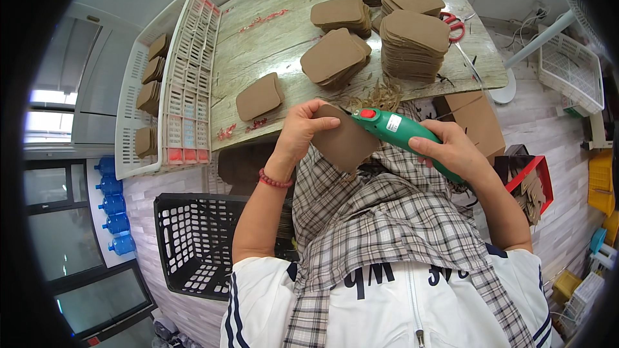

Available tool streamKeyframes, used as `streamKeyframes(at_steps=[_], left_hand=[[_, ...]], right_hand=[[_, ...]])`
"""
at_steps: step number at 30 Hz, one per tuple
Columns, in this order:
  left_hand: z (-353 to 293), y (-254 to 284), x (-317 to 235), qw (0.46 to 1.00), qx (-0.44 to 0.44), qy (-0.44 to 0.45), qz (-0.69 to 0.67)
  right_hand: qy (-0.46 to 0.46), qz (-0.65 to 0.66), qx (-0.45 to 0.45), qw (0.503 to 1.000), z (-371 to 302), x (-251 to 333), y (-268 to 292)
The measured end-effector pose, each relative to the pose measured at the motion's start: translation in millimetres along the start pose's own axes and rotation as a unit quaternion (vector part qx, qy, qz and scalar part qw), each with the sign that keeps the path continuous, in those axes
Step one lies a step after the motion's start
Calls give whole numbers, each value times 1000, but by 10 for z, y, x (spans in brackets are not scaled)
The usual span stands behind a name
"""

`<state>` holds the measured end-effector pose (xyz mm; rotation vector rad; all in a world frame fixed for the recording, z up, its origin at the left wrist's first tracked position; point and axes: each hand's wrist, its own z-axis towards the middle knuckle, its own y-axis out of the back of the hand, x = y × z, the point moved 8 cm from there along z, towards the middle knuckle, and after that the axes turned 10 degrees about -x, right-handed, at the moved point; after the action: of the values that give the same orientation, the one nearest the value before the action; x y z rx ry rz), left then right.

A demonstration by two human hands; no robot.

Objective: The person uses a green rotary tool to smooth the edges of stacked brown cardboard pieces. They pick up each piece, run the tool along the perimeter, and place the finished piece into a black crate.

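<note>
In my left hand (300,130) a flat brown piece with rounded corners (348,142) is pinched by its upper left edge, over my lap. My right hand (455,152) is wrapped round a green handheld power cutter (401,132) with a red button. The cutter's tip is at the upper right edge of the brown piece; whether it touches cannot be made out. Thin brown trimmings (380,95) lie at the table edge behind the cutter. A small stack of like pieces (260,96) rests on the table beyond my left hand.
Taller stacks of brown pieces (414,45) stand on the table (258,38), with red-handled scissors (454,26) beside them. At left is a white crate (188,84) holding brown pieces. A black crate (193,245) sits on the floor; a red bin (540,183) with scraps is at right.
</note>
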<state>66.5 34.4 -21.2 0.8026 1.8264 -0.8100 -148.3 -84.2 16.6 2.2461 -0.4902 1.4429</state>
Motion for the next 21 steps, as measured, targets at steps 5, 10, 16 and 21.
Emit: streamKeyframes(at_steps=[5,10,16,21], left_hand=[[6,-58,85,998,50,39,25],[-48,-55,-42,999,25,1,47],[76,2044,-385,939,-295,-170,-54],[242,1968,-618,697,-437,-314,474]], right_hand=[[12,16,17,1000,65,62,-82],[36,74,25,996,184,87,-235],[16,61,-47,997,123,-135,-13],[7,83,-66,994,53,-220,50]])
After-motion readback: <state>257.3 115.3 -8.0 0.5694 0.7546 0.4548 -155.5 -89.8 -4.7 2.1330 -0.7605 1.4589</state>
